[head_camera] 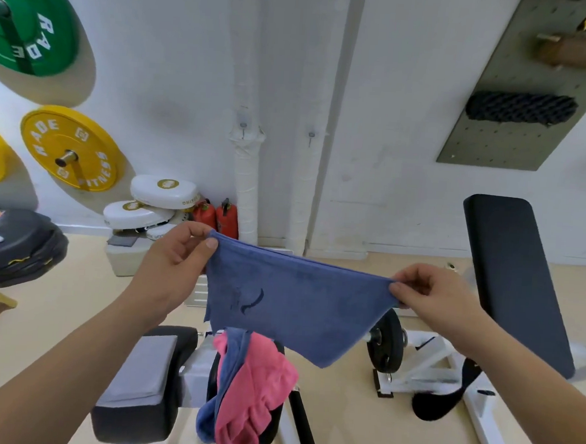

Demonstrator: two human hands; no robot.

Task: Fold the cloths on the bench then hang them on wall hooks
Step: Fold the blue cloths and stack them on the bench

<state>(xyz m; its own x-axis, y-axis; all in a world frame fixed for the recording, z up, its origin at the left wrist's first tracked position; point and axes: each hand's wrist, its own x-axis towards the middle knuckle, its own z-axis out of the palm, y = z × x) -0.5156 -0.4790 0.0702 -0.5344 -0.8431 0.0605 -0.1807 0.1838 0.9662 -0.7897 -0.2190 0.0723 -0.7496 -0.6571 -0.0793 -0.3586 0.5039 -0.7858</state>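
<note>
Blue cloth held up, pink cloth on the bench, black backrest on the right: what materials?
Blue cloth: fuzzy matte nap, stitched hem, drapes limp; likely microfibre or terry.
Pink cloth: same fuzzy matte look, crumpled; probably the same fabric.
Black backrest: smooth, faint sheen; probably vinyl over padding.

wall-hung weight plates (70, 149), pegboard (516, 132)

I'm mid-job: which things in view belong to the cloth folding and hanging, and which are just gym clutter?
Job:
- blue cloth, pinched by left hand and right hand
- pink cloth and second blue cloth, heaped on bench
- wall hooks

Clutter:
- green plate
- yellow plate
- extinguishers
- pegboard
- dumbbell
</note>
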